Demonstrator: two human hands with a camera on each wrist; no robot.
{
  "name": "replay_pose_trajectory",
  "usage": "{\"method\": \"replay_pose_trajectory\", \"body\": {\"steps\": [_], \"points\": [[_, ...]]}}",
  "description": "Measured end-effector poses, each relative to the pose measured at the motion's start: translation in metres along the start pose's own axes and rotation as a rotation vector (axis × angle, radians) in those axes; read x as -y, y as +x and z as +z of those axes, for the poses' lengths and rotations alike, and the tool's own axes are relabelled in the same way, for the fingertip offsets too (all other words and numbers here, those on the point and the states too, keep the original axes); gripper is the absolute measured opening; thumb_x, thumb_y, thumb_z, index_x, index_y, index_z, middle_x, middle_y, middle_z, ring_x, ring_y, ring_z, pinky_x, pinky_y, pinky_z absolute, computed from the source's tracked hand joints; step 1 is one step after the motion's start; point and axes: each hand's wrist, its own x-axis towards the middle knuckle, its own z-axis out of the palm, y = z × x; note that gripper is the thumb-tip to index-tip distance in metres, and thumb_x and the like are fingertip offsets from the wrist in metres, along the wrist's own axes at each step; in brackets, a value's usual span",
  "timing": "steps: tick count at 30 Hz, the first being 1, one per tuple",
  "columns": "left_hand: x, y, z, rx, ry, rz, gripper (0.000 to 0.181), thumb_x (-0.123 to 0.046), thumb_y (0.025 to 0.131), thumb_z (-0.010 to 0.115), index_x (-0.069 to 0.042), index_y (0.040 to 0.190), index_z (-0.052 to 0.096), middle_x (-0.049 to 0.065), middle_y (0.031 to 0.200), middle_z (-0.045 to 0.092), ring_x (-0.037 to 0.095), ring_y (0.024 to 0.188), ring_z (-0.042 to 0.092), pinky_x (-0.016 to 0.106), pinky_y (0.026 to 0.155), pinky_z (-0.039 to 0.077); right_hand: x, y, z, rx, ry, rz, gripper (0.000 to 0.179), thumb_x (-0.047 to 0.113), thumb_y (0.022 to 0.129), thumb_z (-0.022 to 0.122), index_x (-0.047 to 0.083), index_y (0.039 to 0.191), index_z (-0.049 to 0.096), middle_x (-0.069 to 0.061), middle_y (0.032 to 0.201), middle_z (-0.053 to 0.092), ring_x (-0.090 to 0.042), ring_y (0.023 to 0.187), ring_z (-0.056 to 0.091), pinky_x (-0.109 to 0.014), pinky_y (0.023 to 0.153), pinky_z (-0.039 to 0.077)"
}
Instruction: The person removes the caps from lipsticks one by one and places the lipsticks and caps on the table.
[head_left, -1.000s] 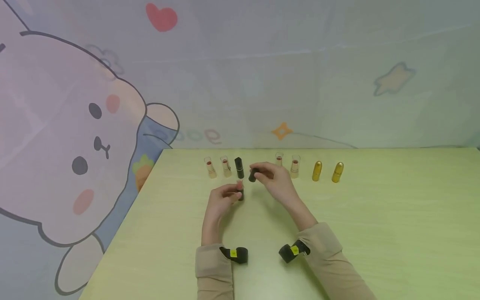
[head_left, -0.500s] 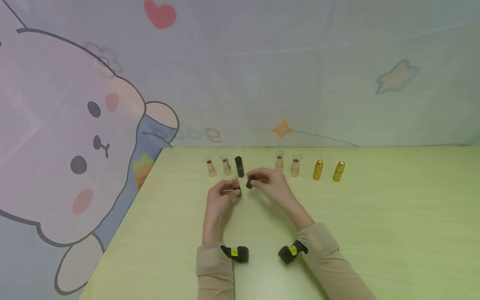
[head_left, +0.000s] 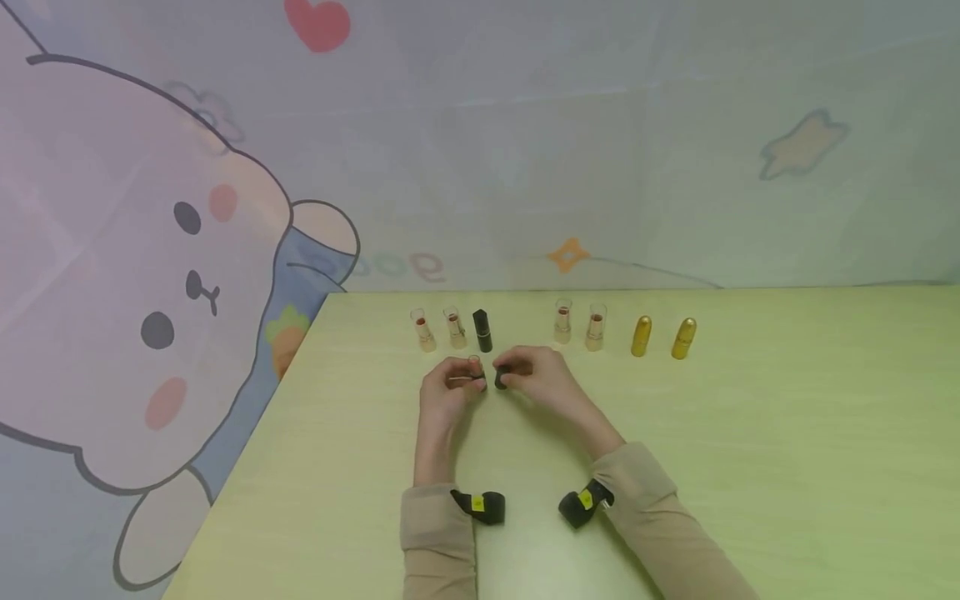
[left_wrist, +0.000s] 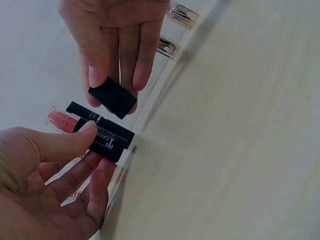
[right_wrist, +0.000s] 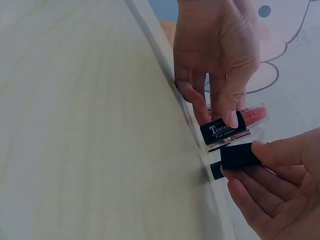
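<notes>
My left hand (head_left: 442, 398) pinches an uncapped lipstick (right_wrist: 222, 131) by its black base between thumb and fingers. White lettering runs across the base, and the pink bullet shows inside a clear sleeve. To its right, my right hand (head_left: 551, 382) pinches a small black lipstick cap (left_wrist: 113, 97). Cap and lipstick are close together but apart. Just beyond both hands, a capped black lipstick (head_left: 482, 331) stands upright on the table.
Two clear-topped lipsticks (head_left: 423, 330) stand left of the black one, one of them here (head_left: 454, 327). Farther right are two more clear-topped lipsticks (head_left: 596, 327) and two gold ones (head_left: 641, 336). A printed cloth (head_left: 510, 167) hangs behind the table (head_left: 787, 450).
The right hand has brought the black cap down and left, closer to the lipstick. The left hand still holds the lipstick at nearly the same place.
</notes>
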Motion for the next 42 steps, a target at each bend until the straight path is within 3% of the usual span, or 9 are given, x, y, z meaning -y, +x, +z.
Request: {"method": "replay_pose_trajectory", "body": {"steps": [7, 16, 25, 42], "points": [[-0.0016, -0.0001, 0.0018, -0.001, 0.022, -0.012, 0.022, 0.006, 0.076, 0.073, -0.002, 0.096, 0.069, 0.011, 0.101, 0.070, 0.019, 0.087, 0.065, 0.023, 0.076, 0.049, -0.0036, -0.0001, 0.0035, 0.019, -0.060, 0.044, 0.021, 0.003, 0.087, 0.064, 0.003, 0.108, 0.069, -0.014, 0.106, 0.072, -0.027, 0.102, 0.067, -0.042, 0.094, 0.051], [-0.0013, -0.0009, 0.0019, 0.009, 0.082, -0.016, 0.023, 0.005, 0.075, 0.074, -0.005, 0.096, 0.070, 0.011, 0.099, 0.071, 0.014, 0.080, 0.065, 0.024, 0.079, 0.046, -0.0041, -0.0011, 0.0041, 0.030, -0.087, 0.014, 0.022, 0.001, 0.086, 0.064, 0.001, 0.108, 0.069, -0.015, 0.108, 0.072, -0.030, 0.105, 0.066, -0.044, 0.096, 0.050], [-0.0012, -0.0016, 0.0014, 0.007, 0.114, -0.029, 0.021, 0.001, 0.077, 0.075, -0.004, 0.097, 0.070, 0.011, 0.099, 0.071, 0.019, 0.086, 0.066, 0.027, 0.081, 0.046, -0.0040, -0.0003, 0.0059, 0.037, -0.123, -0.002, 0.023, 0.001, 0.086, 0.064, -0.001, 0.109, 0.069, -0.017, 0.108, 0.071, -0.031, 0.103, 0.067, -0.043, 0.095, 0.051], [0.0003, -0.0005, -0.0034, 0.027, 0.122, -0.023, 0.024, 0.006, 0.076, 0.073, -0.002, 0.098, 0.070, 0.014, 0.097, 0.072, 0.021, 0.087, 0.068, 0.029, 0.084, 0.051, 0.0018, -0.0010, 0.0095, 0.027, -0.219, -0.027, 0.023, 0.004, 0.085, 0.067, 0.002, 0.109, 0.069, -0.014, 0.111, 0.071, -0.028, 0.104, 0.065, -0.043, 0.096, 0.050]]}}
